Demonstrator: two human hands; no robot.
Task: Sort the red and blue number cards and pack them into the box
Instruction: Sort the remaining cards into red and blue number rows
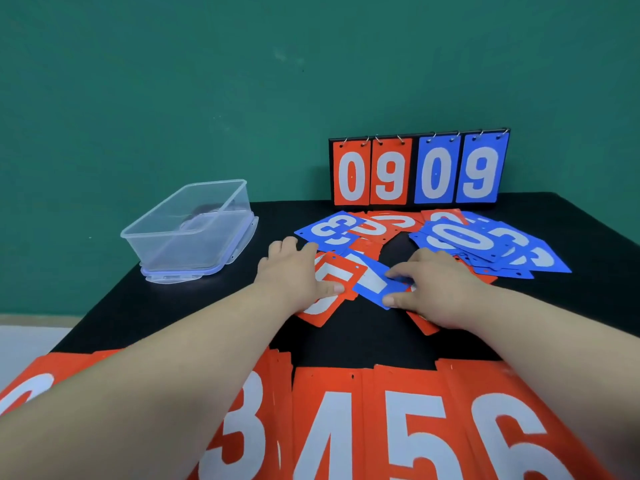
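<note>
Left hand: the left hand (294,271) lies flat with its fingers spread on a red card (341,263), the thumb pressing on the card's white numeral; it grips nothing.
Right hand: the right hand (441,289) has its fingers curled and pinches the edge of a blue card (374,292) between forefinger and thumb.
Cards at the hands: the blue card lies between the two hands and overlaps the right edge of the red card; both are tilted on the black tabletop (363,337). A second red corner (424,325) shows from under the right hand.
Loose cards: just beyond the left fingertips lies a blue 3 card (332,228) over some scattered red cards (381,223). Beyond the right hand, a fanned blue pile (485,244) has a 0 on top.
Sorted row: nearer the person than both hands, under the forearms, a row of red cards (381,427) shows 3, 4, 5 and 6 side by side.
Box: the clear plastic box (194,244) stands well to the left of the left hand, open at the top, set on its bluish lid (221,268). Whether any cards are inside cannot be told.
Scoreboard: far beyond the hands a scoreboard (419,171) stands upright at the tabletop's back edge, reading 09 in red and 09 in blue.
</note>
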